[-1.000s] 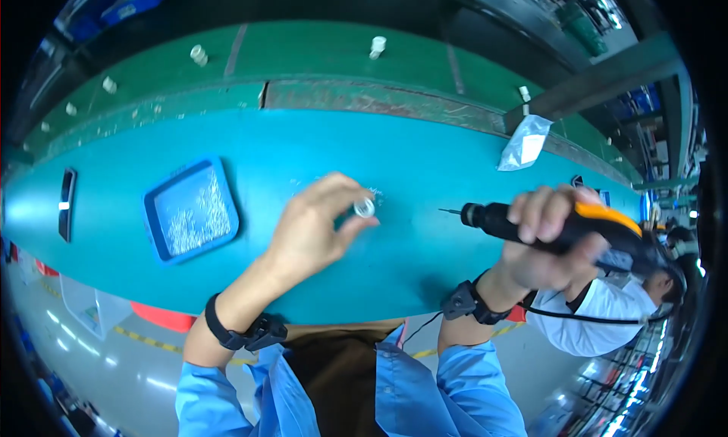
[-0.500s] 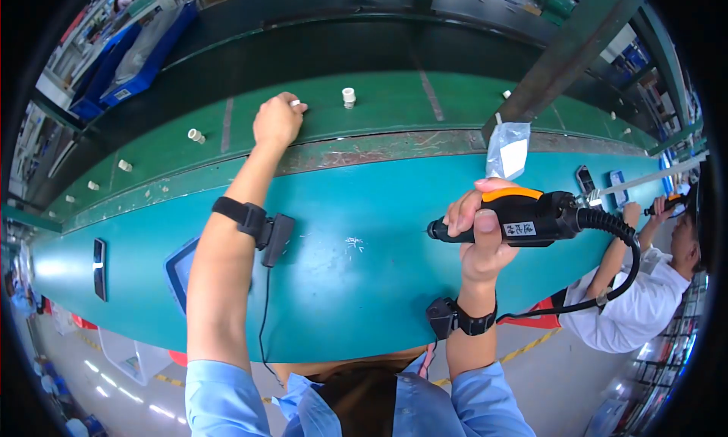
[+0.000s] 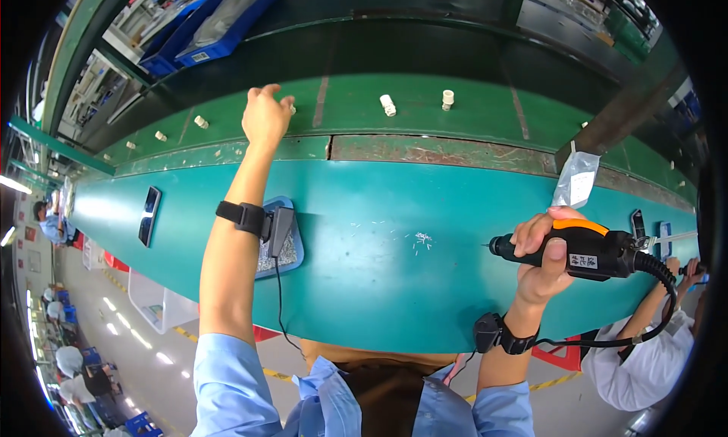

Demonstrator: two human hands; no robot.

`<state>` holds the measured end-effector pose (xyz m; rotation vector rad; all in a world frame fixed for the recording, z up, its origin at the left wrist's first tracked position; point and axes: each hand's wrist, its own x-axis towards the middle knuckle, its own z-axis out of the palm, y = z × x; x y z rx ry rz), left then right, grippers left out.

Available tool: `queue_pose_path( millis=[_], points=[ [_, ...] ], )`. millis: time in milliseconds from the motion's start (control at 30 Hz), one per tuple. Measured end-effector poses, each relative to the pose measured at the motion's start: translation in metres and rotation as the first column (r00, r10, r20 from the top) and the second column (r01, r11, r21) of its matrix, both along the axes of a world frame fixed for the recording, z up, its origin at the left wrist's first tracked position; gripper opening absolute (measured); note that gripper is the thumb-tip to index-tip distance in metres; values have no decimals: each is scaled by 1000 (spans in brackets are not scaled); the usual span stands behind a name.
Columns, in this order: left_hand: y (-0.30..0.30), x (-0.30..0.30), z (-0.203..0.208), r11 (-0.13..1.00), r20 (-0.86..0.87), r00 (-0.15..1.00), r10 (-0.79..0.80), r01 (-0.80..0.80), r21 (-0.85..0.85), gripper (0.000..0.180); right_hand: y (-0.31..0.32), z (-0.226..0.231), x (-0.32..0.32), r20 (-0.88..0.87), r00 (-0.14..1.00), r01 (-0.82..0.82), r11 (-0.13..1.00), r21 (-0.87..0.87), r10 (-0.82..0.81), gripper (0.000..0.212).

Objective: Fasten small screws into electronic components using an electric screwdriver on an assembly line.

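My left hand (image 3: 265,118) reaches over the dark green strip at the far side of the bench. Its fingers are apart, beside a small white cylindrical fitting (image 3: 293,110) that they partly hide; I cannot tell whether they touch. To the right stand two more white fittings, one tilted (image 3: 388,105) and one upright (image 3: 448,99). My right hand (image 3: 542,259) is wrapped round a black electric screwdriver (image 3: 588,249) with an orange lever, held above the bench with its bit pointing left. Small pale pins or screws (image 3: 422,240) lie scattered on the bench.
A blue tray (image 3: 296,243) of small pieces sits partly under my left forearm. A phone (image 3: 149,217) lies at the left. A plastic bag (image 3: 578,180) hangs by a green post (image 3: 618,118). A co-worker (image 3: 629,361) works at the right. Blue bins (image 3: 220,39) stand beyond.
My left hand has let go of a white fitting, which now stands tilted on the strip, and has moved left to another. The view has swung left; my right hand still holds the screwdriver.
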<state>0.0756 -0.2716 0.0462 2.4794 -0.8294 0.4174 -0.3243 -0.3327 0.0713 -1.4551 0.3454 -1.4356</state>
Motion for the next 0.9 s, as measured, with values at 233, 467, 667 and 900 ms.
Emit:
queue_pose_path(
  millis=[233, 467, 667, 900],
  points=[
    [-4, 30, -48, 965, 5, 965, -262, 262, 17, 26, 0, -6, 4, -19, 999, -26, 999, 30, 27, 45],
    [-18, 21, -48, 980, -299, 940, -167, 124, -158, 28, 0, -3, 4, -38, 999, -23, 999, 45, 25, 46],
    [-18, -14, -10, 970, -245, 941, -233, 206, -129, 28, 3, -4, 10, -4, 999, -33, 998, 50, 33, 43],
    [66, -186, 14, 576, -144, 561, -815, 813, -88, 24, 3, -10, 12, 43, 997, -64, 995, 79, 60, 40]
  ],
)
